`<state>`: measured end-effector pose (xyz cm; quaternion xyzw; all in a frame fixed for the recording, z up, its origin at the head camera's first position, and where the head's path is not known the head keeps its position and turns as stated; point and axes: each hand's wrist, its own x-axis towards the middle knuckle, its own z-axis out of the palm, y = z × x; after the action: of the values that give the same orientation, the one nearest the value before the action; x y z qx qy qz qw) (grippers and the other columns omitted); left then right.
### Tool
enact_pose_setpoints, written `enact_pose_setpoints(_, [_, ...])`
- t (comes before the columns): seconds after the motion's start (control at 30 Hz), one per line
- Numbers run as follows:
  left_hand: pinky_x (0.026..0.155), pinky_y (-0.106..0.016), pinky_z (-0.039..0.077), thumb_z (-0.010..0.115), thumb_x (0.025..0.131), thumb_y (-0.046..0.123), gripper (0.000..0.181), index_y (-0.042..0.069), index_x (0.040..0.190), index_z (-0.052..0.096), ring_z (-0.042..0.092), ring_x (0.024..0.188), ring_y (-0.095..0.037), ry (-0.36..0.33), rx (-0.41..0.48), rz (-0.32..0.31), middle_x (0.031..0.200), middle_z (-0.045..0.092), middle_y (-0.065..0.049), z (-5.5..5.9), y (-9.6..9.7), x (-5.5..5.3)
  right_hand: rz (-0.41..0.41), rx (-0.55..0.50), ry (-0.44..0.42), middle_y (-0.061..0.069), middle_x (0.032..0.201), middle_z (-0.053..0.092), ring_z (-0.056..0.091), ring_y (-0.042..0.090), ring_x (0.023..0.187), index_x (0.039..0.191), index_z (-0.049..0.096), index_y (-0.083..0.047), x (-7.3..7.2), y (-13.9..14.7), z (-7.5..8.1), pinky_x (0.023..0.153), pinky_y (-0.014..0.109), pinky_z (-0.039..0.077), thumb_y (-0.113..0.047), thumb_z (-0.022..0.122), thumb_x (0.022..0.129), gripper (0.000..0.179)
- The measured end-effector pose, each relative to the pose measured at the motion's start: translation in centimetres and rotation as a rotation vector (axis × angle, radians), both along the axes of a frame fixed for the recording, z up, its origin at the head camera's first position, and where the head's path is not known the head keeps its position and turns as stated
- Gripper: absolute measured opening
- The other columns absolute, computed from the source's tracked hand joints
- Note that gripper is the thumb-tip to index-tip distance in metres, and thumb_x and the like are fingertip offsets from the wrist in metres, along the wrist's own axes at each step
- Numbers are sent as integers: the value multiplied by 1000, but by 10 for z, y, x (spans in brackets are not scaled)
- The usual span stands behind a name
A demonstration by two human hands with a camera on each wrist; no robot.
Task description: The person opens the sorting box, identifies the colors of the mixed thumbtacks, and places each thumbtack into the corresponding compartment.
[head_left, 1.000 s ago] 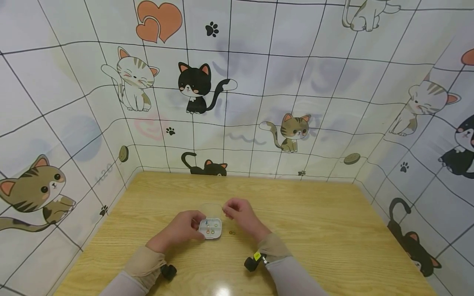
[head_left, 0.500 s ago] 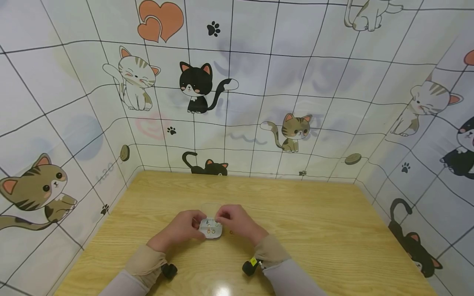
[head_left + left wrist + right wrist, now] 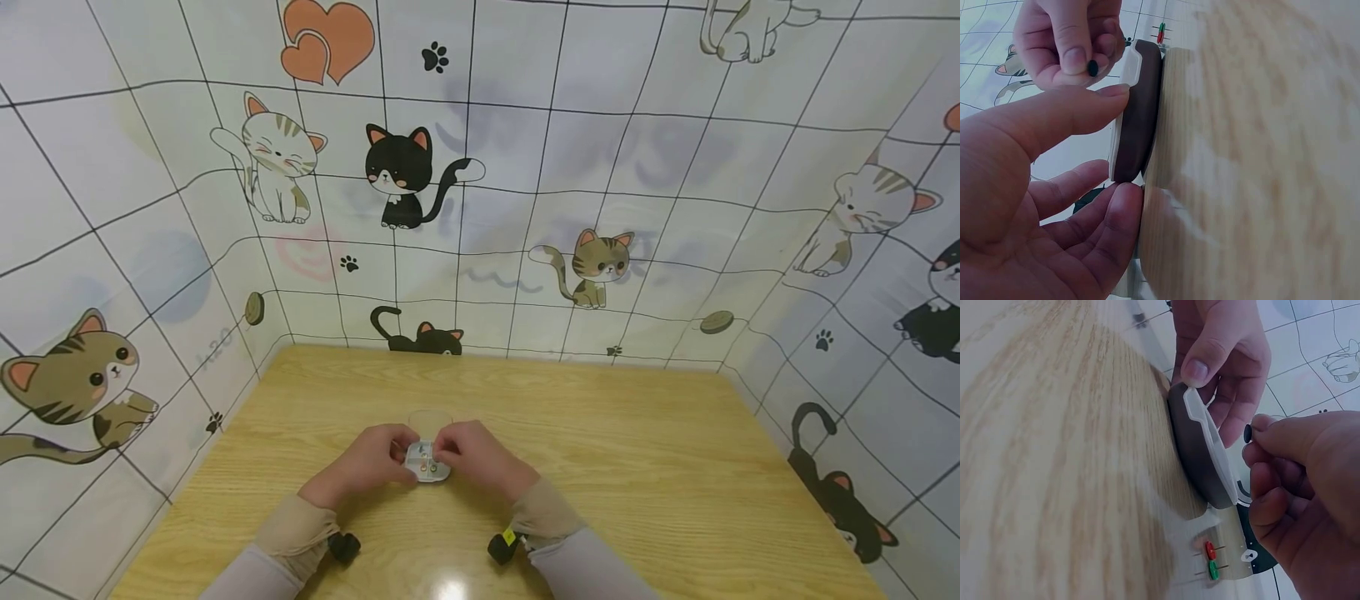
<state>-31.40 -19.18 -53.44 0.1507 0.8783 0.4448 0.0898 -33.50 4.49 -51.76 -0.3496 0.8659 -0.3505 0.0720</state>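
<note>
A small white box (image 3: 427, 474) with several compartments holding tiny coloured pieces stands on the table. Its clear lid (image 3: 431, 413) is folded back behind it. From the left side my left hand (image 3: 372, 458) holds the box, thumb on one end of the rim and fingers at the other. My right hand (image 3: 480, 457) hovers over the right part of the box in the head view. Between its thumb and forefinger it pinches a small dark round piece (image 3: 1248, 433), just above the box's open top. What kind of piece this is cannot be told. The dark outer side (image 3: 1140, 119) of the box faces the left wrist camera.
A red piece (image 3: 1210, 550) and a green piece (image 3: 1213, 570), each with thin pins, lie close together on the table beside the box. The light wood table (image 3: 637, 467) is bounded by walls (image 3: 510, 167) covered in a cat-patterned sheet.
My right hand has moved left and down from beside the lid to over the right part of the box. My left hand has kept its hold on the box.
</note>
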Motion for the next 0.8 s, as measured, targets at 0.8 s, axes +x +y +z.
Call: enact_pose_setpoints(0.8, [75, -25, 51, 94, 74, 12, 50, 6, 119, 72, 61, 89, -16, 3, -25, 5, 98, 70, -3, -2, 0, -2, -17, 87, 97, -9, 81, 64, 52, 0, 76, 86, 73, -14, -2, -3, -10, 75, 19, 47, -11, 73, 99, 14])
